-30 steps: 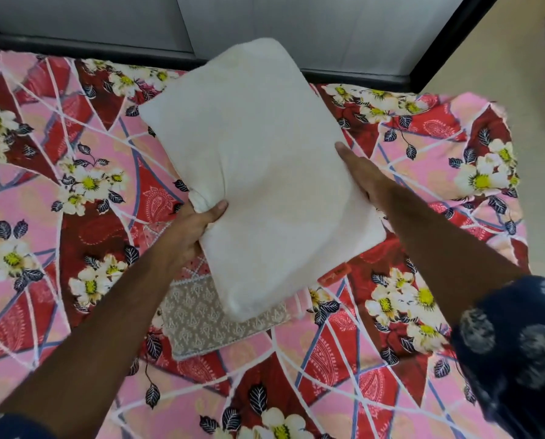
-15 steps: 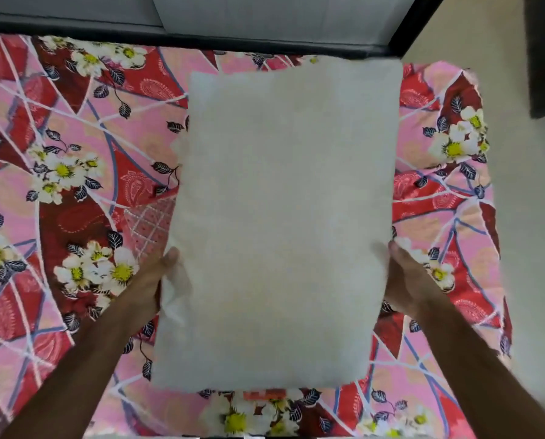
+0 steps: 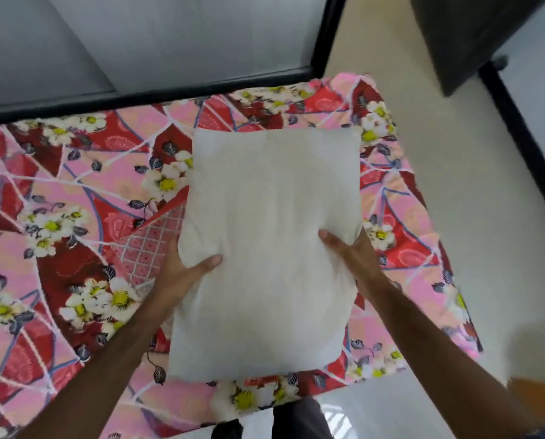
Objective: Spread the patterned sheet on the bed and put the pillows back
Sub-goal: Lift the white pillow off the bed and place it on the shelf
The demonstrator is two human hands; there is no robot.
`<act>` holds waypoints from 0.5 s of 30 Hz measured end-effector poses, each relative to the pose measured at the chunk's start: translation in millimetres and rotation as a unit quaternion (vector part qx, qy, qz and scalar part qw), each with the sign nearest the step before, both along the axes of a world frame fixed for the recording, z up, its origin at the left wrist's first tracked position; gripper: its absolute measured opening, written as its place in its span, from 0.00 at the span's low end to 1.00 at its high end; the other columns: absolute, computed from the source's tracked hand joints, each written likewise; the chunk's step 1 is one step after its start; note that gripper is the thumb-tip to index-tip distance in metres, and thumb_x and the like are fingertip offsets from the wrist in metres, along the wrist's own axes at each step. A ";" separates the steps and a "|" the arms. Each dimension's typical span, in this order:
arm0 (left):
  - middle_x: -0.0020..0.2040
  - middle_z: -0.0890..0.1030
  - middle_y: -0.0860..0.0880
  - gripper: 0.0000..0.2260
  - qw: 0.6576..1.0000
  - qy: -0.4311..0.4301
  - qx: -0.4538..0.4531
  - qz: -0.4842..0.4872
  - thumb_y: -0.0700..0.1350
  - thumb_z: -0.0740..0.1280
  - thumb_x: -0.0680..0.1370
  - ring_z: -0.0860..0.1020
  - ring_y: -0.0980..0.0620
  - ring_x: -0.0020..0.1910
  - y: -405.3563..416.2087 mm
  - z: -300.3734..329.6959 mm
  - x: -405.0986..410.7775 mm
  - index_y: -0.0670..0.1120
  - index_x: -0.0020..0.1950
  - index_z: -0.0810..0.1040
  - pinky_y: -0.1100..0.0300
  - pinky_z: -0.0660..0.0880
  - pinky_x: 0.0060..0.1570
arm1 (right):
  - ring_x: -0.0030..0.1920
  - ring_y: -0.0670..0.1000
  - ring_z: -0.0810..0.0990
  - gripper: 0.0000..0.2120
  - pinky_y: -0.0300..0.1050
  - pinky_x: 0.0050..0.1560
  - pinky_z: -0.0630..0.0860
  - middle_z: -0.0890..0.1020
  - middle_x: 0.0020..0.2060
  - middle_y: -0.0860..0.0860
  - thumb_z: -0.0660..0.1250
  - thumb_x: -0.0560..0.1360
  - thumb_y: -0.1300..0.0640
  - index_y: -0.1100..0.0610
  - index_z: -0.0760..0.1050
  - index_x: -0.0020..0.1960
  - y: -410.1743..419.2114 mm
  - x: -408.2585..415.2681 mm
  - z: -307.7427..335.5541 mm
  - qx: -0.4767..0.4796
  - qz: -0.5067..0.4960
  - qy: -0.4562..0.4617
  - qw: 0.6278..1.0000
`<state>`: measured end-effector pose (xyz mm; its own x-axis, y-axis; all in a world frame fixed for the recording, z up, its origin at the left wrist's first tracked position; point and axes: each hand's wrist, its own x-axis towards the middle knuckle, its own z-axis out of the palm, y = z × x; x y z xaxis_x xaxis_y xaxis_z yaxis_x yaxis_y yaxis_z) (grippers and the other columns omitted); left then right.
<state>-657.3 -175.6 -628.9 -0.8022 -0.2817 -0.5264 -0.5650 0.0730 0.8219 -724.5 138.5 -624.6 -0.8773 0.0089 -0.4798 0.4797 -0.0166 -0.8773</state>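
Note:
A plain white pillow (image 3: 271, 236) sits lengthwise over the right part of the bed, gripped on both sides. My left hand (image 3: 182, 274) clutches its left edge, thumb pressed on top. My right hand (image 3: 350, 255) grips its right edge, fingers curled onto the top. The pink and red sheet with white flowers (image 3: 75, 217) lies spread across the bed beneath it. Whether the pillow rests on the sheet or hangs just above it cannot be told. A patch of red lattice fabric (image 3: 150, 242) pokes out from under the pillow's left side.
A dark bed frame rail (image 3: 138, 96) and grey wall panels run along the far side. Pale floor (image 3: 473, 217) lies to the right of the bed, with a dark piece of furniture (image 3: 461, 36) at the top right. The bed's near edge is just in front of my legs (image 3: 296, 419).
The pillow has turned from tilted to straight and moved away from me toward the bed's far right. Both hands have shifted from its lower corners to its sides. The view has pulled back.

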 end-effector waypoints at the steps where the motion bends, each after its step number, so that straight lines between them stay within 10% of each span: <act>1: 0.60 0.78 0.57 0.35 1.000 0.007 0.002 -0.011 0.49 0.81 0.69 0.77 0.52 0.60 5.7 8.1 5.7 0.55 0.70 0.66 0.53 0.73 0.61 | 0.55 0.50 0.86 0.20 0.46 0.52 0.83 0.87 0.55 0.48 0.76 0.74 0.61 0.51 0.77 0.63 5.7 11.3 11.8 0.005 -0.009 0.006 1.000; 6: 0.75 0.69 0.52 0.36 0.995 0.064 -0.018 -0.078 0.52 0.72 0.77 0.69 0.50 0.72 39.4 68.8 35.0 0.51 0.81 0.58 0.52 0.65 0.71 | 0.56 0.46 0.85 0.28 0.46 0.55 0.83 0.86 0.57 0.45 0.79 0.71 0.55 0.49 0.74 0.68 41.7 89.0 83.4 0.046 -0.086 0.038 0.995; 10: 0.66 0.70 0.58 0.30 0.983 0.098 0.032 -0.154 0.52 0.68 0.81 0.69 0.58 0.63 76.1 120.1 57.8 0.51 0.80 0.59 0.72 0.69 0.49 | 0.56 0.44 0.84 0.28 0.44 0.55 0.82 0.85 0.57 0.43 0.80 0.70 0.53 0.47 0.74 0.68 74.9 168.7 152.6 0.071 -0.158 0.078 0.982; 15: 0.66 0.80 0.52 0.36 0.957 0.133 0.052 -0.253 0.62 0.74 0.71 0.79 0.53 0.64 152.9 178.3 72.1 0.48 0.73 0.68 0.52 0.74 0.66 | 0.52 0.44 0.85 0.28 0.41 0.48 0.82 0.86 0.54 0.41 0.81 0.68 0.49 0.44 0.75 0.64 135.9 265.5 226.5 0.081 -0.268 0.099 0.955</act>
<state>-585.3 -22.7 -450.7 -0.9318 0.2205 -0.2883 -0.2483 0.1922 0.9494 -459.0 274.5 -398.1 -0.7994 0.5416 -0.2600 0.2657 -0.0695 -0.9616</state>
